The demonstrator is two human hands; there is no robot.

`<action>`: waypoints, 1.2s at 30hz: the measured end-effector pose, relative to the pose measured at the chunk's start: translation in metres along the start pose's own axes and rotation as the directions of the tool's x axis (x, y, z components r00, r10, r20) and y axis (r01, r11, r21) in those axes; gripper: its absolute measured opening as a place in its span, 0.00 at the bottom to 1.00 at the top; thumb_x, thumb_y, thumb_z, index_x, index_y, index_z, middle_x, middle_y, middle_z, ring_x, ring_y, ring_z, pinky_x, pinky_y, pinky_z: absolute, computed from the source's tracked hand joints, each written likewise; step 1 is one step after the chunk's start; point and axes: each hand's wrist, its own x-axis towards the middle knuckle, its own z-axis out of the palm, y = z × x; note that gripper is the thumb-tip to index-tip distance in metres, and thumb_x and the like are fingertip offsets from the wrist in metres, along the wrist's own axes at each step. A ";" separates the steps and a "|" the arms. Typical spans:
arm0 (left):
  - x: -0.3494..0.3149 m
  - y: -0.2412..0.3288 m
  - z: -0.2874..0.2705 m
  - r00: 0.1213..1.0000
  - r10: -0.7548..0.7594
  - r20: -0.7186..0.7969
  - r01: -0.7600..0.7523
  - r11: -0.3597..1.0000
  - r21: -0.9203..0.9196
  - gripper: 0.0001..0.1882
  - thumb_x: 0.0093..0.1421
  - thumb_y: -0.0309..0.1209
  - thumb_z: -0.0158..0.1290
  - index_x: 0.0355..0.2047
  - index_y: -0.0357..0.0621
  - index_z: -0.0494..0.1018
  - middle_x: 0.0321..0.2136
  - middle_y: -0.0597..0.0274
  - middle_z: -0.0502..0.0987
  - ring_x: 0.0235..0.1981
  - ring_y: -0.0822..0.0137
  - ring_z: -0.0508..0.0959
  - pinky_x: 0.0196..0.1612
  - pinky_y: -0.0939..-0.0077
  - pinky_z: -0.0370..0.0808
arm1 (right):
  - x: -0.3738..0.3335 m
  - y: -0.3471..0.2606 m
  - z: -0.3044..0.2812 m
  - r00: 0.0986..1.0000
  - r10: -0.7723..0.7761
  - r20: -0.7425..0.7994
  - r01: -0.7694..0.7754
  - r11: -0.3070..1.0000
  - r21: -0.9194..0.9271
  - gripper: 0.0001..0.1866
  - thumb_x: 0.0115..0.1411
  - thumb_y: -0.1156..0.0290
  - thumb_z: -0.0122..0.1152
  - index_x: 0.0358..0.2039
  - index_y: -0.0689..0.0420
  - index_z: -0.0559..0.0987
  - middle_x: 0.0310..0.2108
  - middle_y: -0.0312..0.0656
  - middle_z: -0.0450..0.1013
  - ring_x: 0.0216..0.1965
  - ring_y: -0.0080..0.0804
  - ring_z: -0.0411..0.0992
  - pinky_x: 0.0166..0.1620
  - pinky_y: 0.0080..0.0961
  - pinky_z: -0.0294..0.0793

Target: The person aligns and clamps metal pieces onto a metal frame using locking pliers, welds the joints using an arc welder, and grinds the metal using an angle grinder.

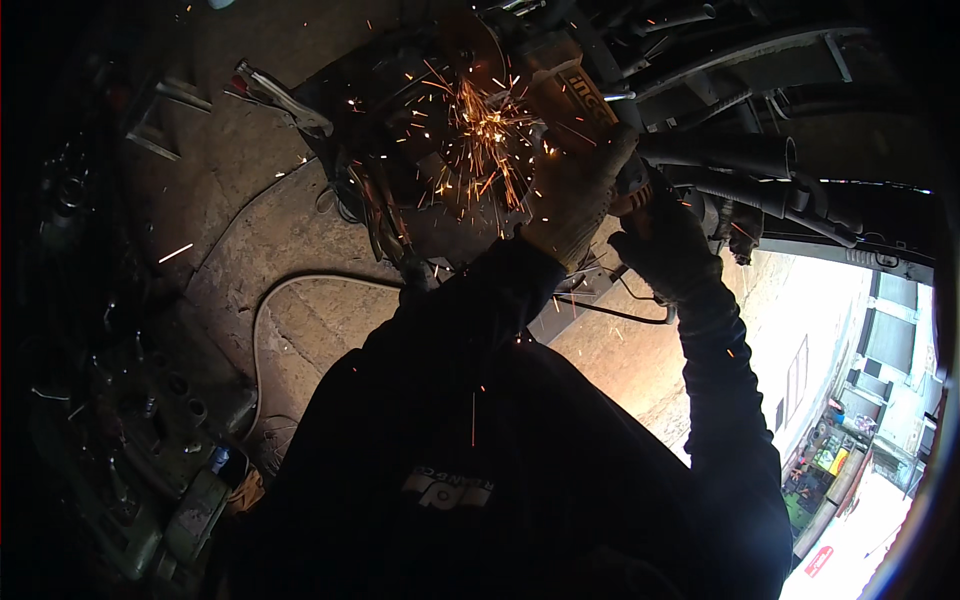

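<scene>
My gloved right hand is wrapped around the rear of an orange and black angle grinder. Closer to the tool's middle, my gloved left hand grips its body, with the fingers partly in shadow. Orange sparks spray out left of the grinder and blur the spot being worked. A reddish-brown round edge, perhaps the disc or its guard, shows above the sparks. Dark metal lies beneath, too dim to make out. Locking pliers sit at its left side.
A pale cable curves over the concrete floor. Dark pipes and metal bars crowd the right. Shadowed machine parts stand at the lower left. A small metal frame lies at the upper left. Bright daylight enters at the right.
</scene>
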 end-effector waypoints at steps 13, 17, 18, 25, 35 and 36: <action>-0.001 0.015 0.004 0.977 -0.200 -0.076 0.197 0.980 -0.041 0.22 0.62 0.40 0.63 0.53 0.48 0.72 0.41 0.66 0.77 0.39 0.75 0.80 0.32 0.78 0.80 | 0.005 0.012 0.006 0.973 -0.199 -0.119 0.223 0.945 0.240 0.51 0.48 0.70 0.73 0.70 0.57 0.56 0.61 0.50 0.68 0.62 0.44 0.68 0.64 0.35 0.68; 0.000 0.011 0.007 0.980 -0.168 -0.111 0.163 0.985 -0.049 0.24 0.62 0.40 0.63 0.54 0.47 0.71 0.41 0.65 0.77 0.39 0.75 0.80 0.32 0.78 0.79 | 0.002 0.003 0.000 0.992 -0.108 -0.061 0.114 0.989 0.094 0.49 0.50 0.69 0.72 0.70 0.57 0.57 0.61 0.51 0.68 0.62 0.44 0.69 0.63 0.34 0.68; 0.000 0.010 0.008 0.978 -0.166 -0.123 0.161 0.986 -0.051 0.24 0.62 0.40 0.63 0.55 0.47 0.71 0.41 0.65 0.77 0.39 0.75 0.80 0.32 0.78 0.79 | 0.001 0.006 0.001 0.984 -0.159 -0.076 0.167 0.979 0.113 0.49 0.50 0.68 0.71 0.70 0.57 0.56 0.61 0.51 0.68 0.61 0.45 0.69 0.62 0.34 0.69; 0.003 0.006 0.008 0.976 -0.148 -0.158 0.143 0.989 -0.039 0.27 0.61 0.40 0.64 0.57 0.45 0.69 0.42 0.64 0.77 0.39 0.75 0.80 0.32 0.79 0.78 | 0.000 -0.003 0.000 0.992 -0.097 -0.084 0.097 0.995 0.005 0.50 0.50 0.68 0.70 0.71 0.56 0.55 0.62 0.52 0.68 0.62 0.47 0.69 0.61 0.36 0.70; -0.002 -0.001 0.000 0.976 -0.169 -0.135 0.160 0.984 -0.073 0.26 0.60 0.40 0.64 0.54 0.43 0.70 0.40 0.65 0.77 0.37 0.76 0.79 0.31 0.79 0.76 | 0.003 0.001 0.002 0.980 -0.180 -0.086 0.180 0.984 -0.005 0.49 0.52 0.69 0.72 0.71 0.58 0.55 0.62 0.52 0.68 0.60 0.48 0.70 0.61 0.35 0.71; -0.002 -0.001 0.000 0.980 -0.160 -0.121 0.150 0.985 -0.088 0.26 0.61 0.40 0.64 0.54 0.43 0.70 0.40 0.65 0.77 0.36 0.76 0.79 0.31 0.79 0.76 | 0.002 0.006 0.003 0.966 -0.235 -0.102 0.241 0.970 0.041 0.49 0.51 0.69 0.72 0.71 0.58 0.56 0.61 0.52 0.68 0.61 0.48 0.70 0.61 0.35 0.71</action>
